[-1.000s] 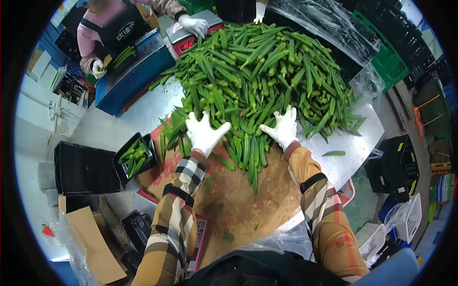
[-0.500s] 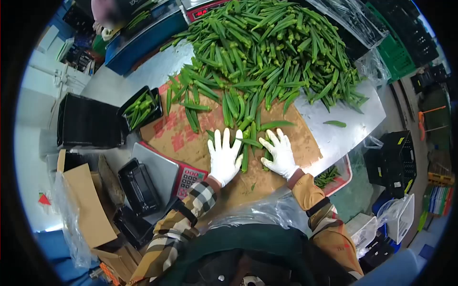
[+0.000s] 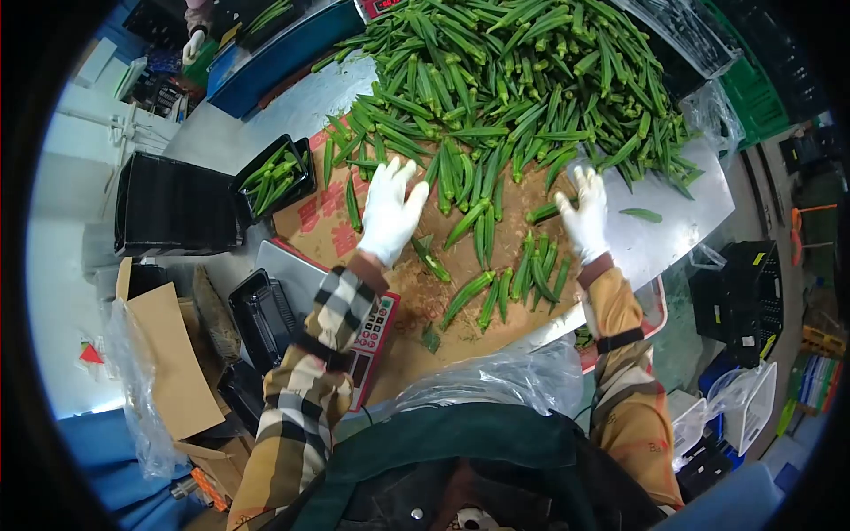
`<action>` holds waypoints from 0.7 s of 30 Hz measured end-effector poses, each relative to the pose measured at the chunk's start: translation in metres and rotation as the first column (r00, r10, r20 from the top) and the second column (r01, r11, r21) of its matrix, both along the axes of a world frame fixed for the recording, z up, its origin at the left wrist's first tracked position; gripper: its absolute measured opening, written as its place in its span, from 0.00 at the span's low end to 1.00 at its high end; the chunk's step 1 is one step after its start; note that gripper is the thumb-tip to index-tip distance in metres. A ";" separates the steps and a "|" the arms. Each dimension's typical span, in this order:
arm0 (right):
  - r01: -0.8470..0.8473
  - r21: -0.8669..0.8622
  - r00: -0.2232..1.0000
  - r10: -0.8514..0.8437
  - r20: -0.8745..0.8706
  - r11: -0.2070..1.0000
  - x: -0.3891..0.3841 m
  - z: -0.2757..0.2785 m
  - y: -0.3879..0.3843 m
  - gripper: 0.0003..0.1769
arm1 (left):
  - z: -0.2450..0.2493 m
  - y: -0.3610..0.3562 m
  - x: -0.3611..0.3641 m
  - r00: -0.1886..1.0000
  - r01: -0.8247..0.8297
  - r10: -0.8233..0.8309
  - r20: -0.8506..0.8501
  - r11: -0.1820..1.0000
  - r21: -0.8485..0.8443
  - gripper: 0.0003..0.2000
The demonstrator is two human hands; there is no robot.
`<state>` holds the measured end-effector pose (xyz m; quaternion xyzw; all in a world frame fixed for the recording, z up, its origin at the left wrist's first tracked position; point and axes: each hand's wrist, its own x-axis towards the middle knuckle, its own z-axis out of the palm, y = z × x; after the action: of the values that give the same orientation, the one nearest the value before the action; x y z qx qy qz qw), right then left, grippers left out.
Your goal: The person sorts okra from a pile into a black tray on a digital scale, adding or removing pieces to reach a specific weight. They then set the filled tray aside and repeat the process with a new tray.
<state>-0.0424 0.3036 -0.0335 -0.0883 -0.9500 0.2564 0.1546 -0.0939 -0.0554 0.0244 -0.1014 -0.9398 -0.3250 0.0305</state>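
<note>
A large heap of green okra (image 3: 522,80) covers the back of the table, with several loose pods (image 3: 509,288) lying nearer on the brown cardboard sheet (image 3: 398,327). My left hand (image 3: 390,212), in a white glove, lies at the left front of the heap, fingers spread and holding nothing visible. Over at the heap's right front, my gloved right hand (image 3: 586,217) is open, its thumb beside a single okra pod (image 3: 544,212). Between the two hands, more pods spill forward from the heap.
A black tray with okra (image 3: 274,181) stands at the left by a large black box (image 3: 177,203). Closer in are a scale (image 3: 376,332) and empty black trays (image 3: 263,310). Clear plastic (image 3: 505,380) lies along the front edge. Another person's gloved hand (image 3: 193,46) shows at top left.
Both hands have moved forward and apart from the middle of the cardboard. Several pods now lie separated near the front, where the hands were. The view has shifted slightly.
</note>
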 end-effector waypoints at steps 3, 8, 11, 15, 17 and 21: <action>0.022 0.045 1.000 -0.022 0.012 0.999 -0.052 -0.011 0.016 0.40 | -0.014 0.021 -0.045 0.997 0.064 -0.068 -0.047 0.994 -0.085 0.25; -0.049 0.111 0.995 0.039 0.092 0.993 -0.114 -0.004 -0.020 0.43 | -0.042 0.061 -0.076 0.966 0.220 -0.252 -0.062 0.921 -0.322 0.25; -0.153 0.350 0.966 0.065 0.251 0.924 -0.110 -0.013 -0.067 0.42 | -0.052 0.061 -0.059 0.964 0.214 -0.262 -0.039 0.859 -0.466 0.31; -0.289 0.273 0.950 0.239 0.204 0.918 -0.057 -0.014 -0.112 0.43 | -0.051 0.044 -0.018 0.971 0.208 -0.239 -0.009 0.864 -0.458 0.34; -0.382 0.236 0.920 0.343 0.189 0.894 -0.029 -0.017 -0.123 0.42 | -0.044 0.034 0.012 0.979 0.198 -0.196 0.052 0.869 -0.453 0.34; -0.573 0.201 0.813 0.519 0.265 0.795 0.025 -0.005 -0.123 0.40 | -0.021 0.025 0.081 0.993 0.111 -0.077 0.089 0.866 -0.488 0.38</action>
<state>-0.0174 0.1802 -0.0380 0.1879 -0.9710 0.1477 -0.0102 -0.0128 -0.0308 0.0030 -0.1405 -0.9859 -0.0797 -0.0433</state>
